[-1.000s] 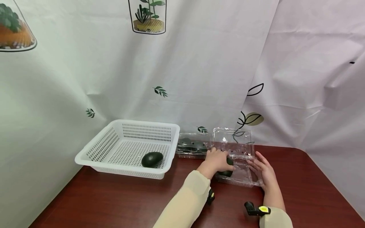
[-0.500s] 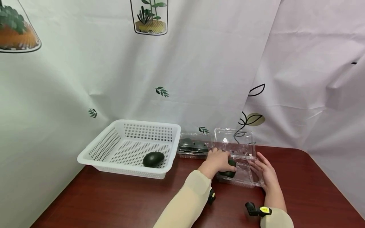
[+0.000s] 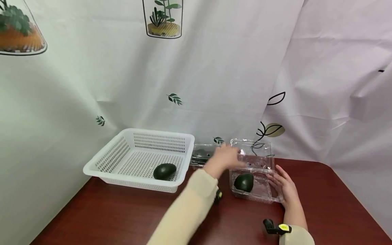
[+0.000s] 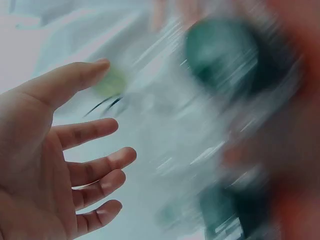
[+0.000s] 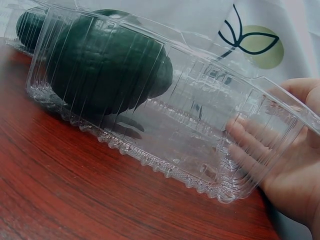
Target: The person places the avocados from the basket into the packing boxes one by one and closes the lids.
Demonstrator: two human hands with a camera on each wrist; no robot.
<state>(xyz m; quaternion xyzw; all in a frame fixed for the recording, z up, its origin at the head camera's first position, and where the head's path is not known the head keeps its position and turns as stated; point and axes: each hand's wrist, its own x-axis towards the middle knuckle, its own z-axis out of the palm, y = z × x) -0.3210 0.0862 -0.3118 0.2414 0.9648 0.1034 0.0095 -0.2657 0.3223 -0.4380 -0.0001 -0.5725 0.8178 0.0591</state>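
A dark green avocado lies in the left part of a hinged clear plastic clamshell box, whose lid stands up at the back. My left hand is in the air just left of the lid. Its fingers are spread and hold nothing, as the left wrist view shows. At the right end of the box, my right hand rests against the side with fairly straight fingers, and its fingertips show through the clear plastic. A second avocado sits in the white basket.
Behind my left hand, another clear box with dark contents stands by the basket's right side. A printed cloth hangs behind the dark red table. The left wrist view is largely blurred.
My left hand has let go of the avocado in the box and moved up and to the left. My right hand stays at the box's right end.
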